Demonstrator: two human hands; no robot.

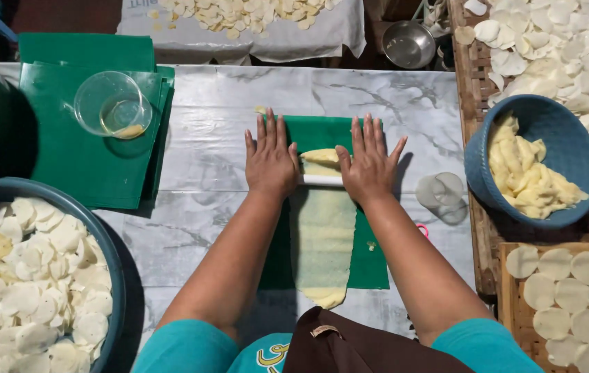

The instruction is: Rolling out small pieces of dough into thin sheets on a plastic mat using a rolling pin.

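Basically, left hand (270, 162) and right hand (369, 164), fingers flat and spread, press the white roller (322, 180); keep pressure even over the dough strip (322, 242) behind them.

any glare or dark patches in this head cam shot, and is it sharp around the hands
Head view: soft glare on the marble-patterned table cover; top left corner and the space behind the table fall into deep shadow; left hand, right hand, white roller and dough strip look sharp, with no motion blur.
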